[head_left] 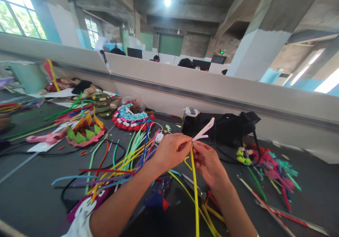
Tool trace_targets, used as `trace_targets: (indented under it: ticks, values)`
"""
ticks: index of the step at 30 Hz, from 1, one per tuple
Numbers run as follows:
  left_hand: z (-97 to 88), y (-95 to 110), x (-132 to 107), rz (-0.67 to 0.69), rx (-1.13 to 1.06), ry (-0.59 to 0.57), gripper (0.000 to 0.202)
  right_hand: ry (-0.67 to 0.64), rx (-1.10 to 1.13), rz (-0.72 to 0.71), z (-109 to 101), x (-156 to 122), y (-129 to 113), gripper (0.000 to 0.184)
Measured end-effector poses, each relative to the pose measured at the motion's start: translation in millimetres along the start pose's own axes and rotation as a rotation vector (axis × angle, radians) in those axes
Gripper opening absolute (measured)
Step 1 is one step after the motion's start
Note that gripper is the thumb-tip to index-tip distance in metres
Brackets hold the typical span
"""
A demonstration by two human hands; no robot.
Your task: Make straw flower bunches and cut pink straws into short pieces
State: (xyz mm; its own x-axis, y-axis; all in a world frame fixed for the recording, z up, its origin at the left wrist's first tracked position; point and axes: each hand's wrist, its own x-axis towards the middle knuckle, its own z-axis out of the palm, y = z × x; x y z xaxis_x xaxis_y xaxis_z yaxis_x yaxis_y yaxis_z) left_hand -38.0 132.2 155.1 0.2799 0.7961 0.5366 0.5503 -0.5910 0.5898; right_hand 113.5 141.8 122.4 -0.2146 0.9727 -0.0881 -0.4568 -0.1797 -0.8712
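My left hand (pixel 172 150) and my right hand (pixel 208 163) meet in front of me, fingers pinched together on pipe cleaners. From between the fingertips, pale white and lilac pipe cleaners (pixel 204 129) stick up to the right. A long yellow pipe cleaner (pixel 195 191) hangs down from the same pinch. How they join is hidden by the fingers. Beneath my hands lie scissors (pixel 194 187) and other yellow pipe cleaners (pixel 212 223). Left of my left forearm, loose pipe cleaners (pixel 124 161) in several colours fan across the dark table.
To the right lie pipe-cleaner flowers (pixel 275 170) and red-and-white strips (pixel 293 218). A black bag (pixel 233 127) rests against the partition (pixel 169 76). Toward the back left are a beaded blue-and-red piece (pixel 129 117), a felt crown (pixel 86 134), a glass jar (pixel 102 104) and a pink glue gun (pixel 47 138).
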Motion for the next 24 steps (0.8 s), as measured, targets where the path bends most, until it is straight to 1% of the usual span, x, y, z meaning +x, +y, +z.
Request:
trace_targets:
  ticks: [4, 7, 13, 16, 19, 24]
  values:
    - [1.0, -3.2, 1.4, -0.029, -0.127, 0.004, 0.023, -0.046, 0.002, 0.019, -0.4, -0.3, -2.7, 0.026]
    - [0.5, -4.0, 1.3, -0.075, -0.227, -0.012, 0.022, -0.048, 0.001, 0.033, -0.1, -2.0, -4.3, 0.027]
    - [-7.4, -2.5, 0.7, -0.212, -0.404, -0.128, 0.025, -0.109, 0.010, 0.072, 2.2, -5.2, -6.6, 0.026]
    - [-11.6, -2.4, 0.3, -0.245, -0.434, -0.175, 0.024, -0.129, -0.003, 0.082, 3.2, -6.4, -7.9, 0.028]
    - [-13.6, -2.9, -0.1, -0.267, -0.438, -0.197, 0.024, -0.132, -0.017, 0.088, 3.2, -7.1, -8.8, 0.027]
    - [-13.6, -4.7, 0.8, -0.306, -0.395, -0.171, 0.023, -0.126, -0.023, 0.099, 1.5, -6.1, -8.0, 0.025]
